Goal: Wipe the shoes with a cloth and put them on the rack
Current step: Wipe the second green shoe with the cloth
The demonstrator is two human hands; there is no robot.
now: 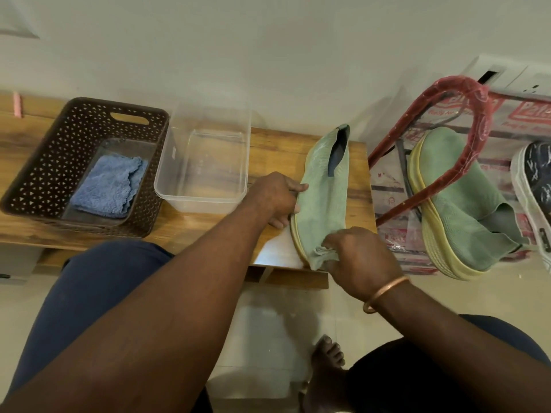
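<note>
Left hand [277, 198]: fingers [281, 223] tuck behind side of green shoe [325, 189], tips hidden. Right hand [360, 260]: fingertips buried in crumpled green fabric [320, 254] at lower end of shoe; cloth or shoe knit, cannot tell. Dark patterned shoe [536, 180] cut off by right edge. Bag print [527, 113], upper right, cropped and unreadable.

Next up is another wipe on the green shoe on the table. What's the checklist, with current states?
1. Shoe steadied: ok, left hand holds the green shoe by its side on the table.
2. Cloth in right hand: cannot tell, the bunched green fabric it grips matches the shoe.
3. Spare blue cloth: ok, lying in the brown basket.
4. Rack space: cannot tell, the rack already holds the second green shoe.
</note>
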